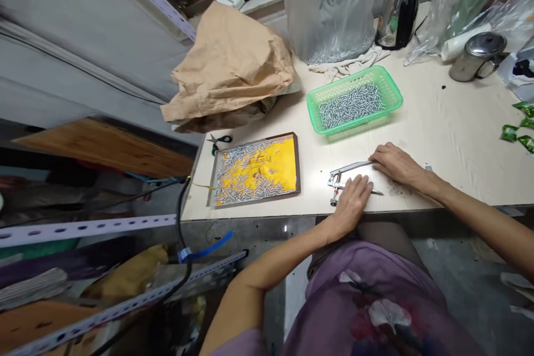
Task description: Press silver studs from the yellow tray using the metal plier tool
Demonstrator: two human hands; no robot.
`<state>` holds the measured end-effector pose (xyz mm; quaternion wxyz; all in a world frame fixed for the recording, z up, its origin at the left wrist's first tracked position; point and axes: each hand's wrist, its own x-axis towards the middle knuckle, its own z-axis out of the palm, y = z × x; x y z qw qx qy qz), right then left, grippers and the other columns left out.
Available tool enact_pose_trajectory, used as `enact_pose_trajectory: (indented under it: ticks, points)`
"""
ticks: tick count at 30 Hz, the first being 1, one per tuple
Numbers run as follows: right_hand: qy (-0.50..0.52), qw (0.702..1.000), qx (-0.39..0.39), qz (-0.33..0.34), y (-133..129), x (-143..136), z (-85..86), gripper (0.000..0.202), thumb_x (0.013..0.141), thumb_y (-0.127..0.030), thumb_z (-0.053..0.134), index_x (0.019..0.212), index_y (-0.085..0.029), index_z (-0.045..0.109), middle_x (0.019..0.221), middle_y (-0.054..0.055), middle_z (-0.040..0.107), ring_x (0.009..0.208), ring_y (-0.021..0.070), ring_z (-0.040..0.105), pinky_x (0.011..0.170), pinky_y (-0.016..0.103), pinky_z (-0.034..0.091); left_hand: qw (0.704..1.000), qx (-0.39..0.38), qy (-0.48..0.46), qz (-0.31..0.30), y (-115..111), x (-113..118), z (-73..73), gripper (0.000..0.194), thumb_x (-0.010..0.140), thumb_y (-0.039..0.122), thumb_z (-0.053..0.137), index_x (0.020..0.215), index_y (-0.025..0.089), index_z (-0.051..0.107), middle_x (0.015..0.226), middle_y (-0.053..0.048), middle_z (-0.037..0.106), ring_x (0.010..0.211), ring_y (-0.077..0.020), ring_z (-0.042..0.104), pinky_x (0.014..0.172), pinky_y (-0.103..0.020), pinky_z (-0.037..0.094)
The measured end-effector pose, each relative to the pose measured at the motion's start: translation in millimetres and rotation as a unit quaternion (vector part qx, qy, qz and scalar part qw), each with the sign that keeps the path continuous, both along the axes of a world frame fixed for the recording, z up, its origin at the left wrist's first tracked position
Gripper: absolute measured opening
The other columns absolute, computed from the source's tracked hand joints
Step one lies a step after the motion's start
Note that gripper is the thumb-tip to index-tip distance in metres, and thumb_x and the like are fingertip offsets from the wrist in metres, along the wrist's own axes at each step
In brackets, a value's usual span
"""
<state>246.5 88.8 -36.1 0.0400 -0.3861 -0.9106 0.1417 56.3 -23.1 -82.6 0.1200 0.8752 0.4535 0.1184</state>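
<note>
On the table near its front edge lies a metal hand tool [336, 183] with two long arms, a small spring and a red part at its left end. My left hand [354, 200] is closed over its lower arm, whose pointed tip sticks out to the right. My right hand [394, 164] grips the far end of the upper arm, fingers bent; its fingertips are partly hidden. To the left, a shallow tray [297, 164] with a yellow bottom holds many small silver metal pins [246, 175]. Behind the tool, a green plastic basket [394, 97] contains a heap of similar pins.
Green-handled scissors [221, 140] lie beside the tray. A crumpled brown paper bag [237, 61] and a clear plastic bag [334, 11] stand behind. At the back right are a kettle [400, 5], a metal cup [478, 55] and small green packets [509, 132].
</note>
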Motion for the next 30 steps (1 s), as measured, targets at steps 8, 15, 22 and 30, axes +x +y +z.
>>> enact_pose_trajectory:
  ticks: [8, 15, 22, 30]
  points:
    - [-0.055, 0.995, 0.076, 0.018, -3, -58, 19.2, 0.023, 0.091, -0.016, 0.051, 0.1, -0.022, 0.072, 0.111, 0.012, 0.065, 0.1, 0.0261, 0.05, 0.074, 0.034, 0.036, 0.998, -0.048, -0.035, 0.019, 0, 16, 7.0, 0.036, 0.098, 0.028, 0.043, 0.127, 0.011, 0.055, 0.127, -0.02, 0.061, 0.129, -0.0291, 0.052, 0.111, -0.053, 0.038]
    - [-0.036, 0.962, 0.043, 0.267, -34, -112, 9.9, 0.018, 0.09, -0.019, 0.058, 0.078, -0.02, 0.071, 0.104, 0.008, 0.067, 0.117, 0.0269, 0.048, 0.081, 0.035, 0.036, 0.983, -0.158, -0.086, 0.028, -38, -9, 26.4, 0.031, 0.094, 0.037, 0.048, 0.114, 0.023, 0.067, 0.103, -0.011, 0.07, 0.106, -0.0246, 0.063, 0.091, -0.039, 0.054]
    - [0.16, 0.972, 0.075, 0.157, -6, -103, 21.5, 0.023, 0.096, -0.021, 0.043, 0.094, -0.017, 0.066, 0.091, 0.008, 0.068, 0.088, 0.0209, 0.057, 0.078, 0.034, 0.04, 0.954, 0.011, 0.009, 0.298, 3, -139, 58.9, 0.033, 0.098, 0.027, 0.039, 0.107, 0.019, 0.07, 0.099, -0.013, 0.066, 0.096, -0.0236, 0.058, 0.089, -0.042, 0.05]
    - [0.134, 0.966, 0.206, -0.079, 68, -81, 78.7, 0.029, 0.094, -0.028, 0.044, 0.115, -0.02, 0.062, 0.104, 0.014, 0.062, 0.098, 0.0318, 0.054, 0.08, 0.044, 0.041, 0.947, -0.06, 0.157, 0.275, 54, -223, 58.8, 0.021, 0.09, 0.013, 0.051, 0.092, 0.018, 0.071, 0.093, -0.009, 0.065, 0.096, -0.0209, 0.053, 0.085, -0.033, 0.048]
